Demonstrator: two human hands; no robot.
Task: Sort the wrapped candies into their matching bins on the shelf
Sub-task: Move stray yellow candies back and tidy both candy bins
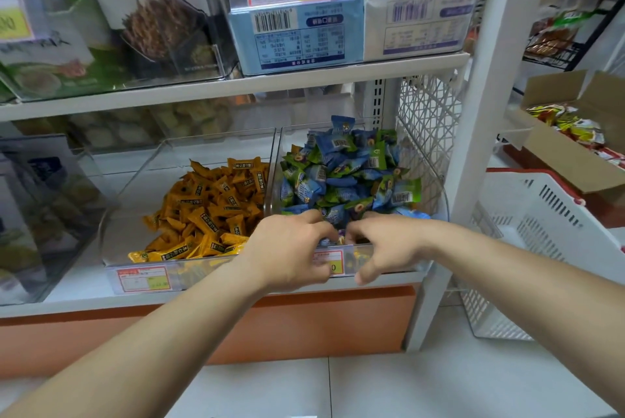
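- Far left on the lower shelf (81, 279) stands a clear bin (50, 214) of blurred packets; what they are cannot be told.
- Next to it, the orange-candy bin (220, 137), clear-walled, holds a heap of orange candies (209, 208) with dark labels. They are piled toward its right and front, and a few lie pressed against the front wall.
- A red-and-yellow price tag (143, 279) sits on the front of that bin.
- The left hand (291, 248) reaches over the front edge of the neighbouring bin, palm down. Its fingers (313, 216) are curled into the candies, tips hidden, so I cannot tell whether they pinch anything.
- A small wrapped candy (340, 239) shows in the gap between the two hands, at the front of the heap; whether either hand has hold of it cannot be told.
- The blue-and-green bin (443, 187), touching the orange one's right side, is heaped high with blue and green candies (345, 167), some showing barcodes.
- The right hand (389, 245) is close beside the left, fingers bent toward that same candy, thumb (363, 277) hanging over the bin's front wall. Its grip cannot be told either.
- Right of the white shelf post (473, 147) leans a white basket (541, 214) with a red rim.
- Behind it, an open cardboard box (558, 155) holds yellow-and-red packets (575, 125).
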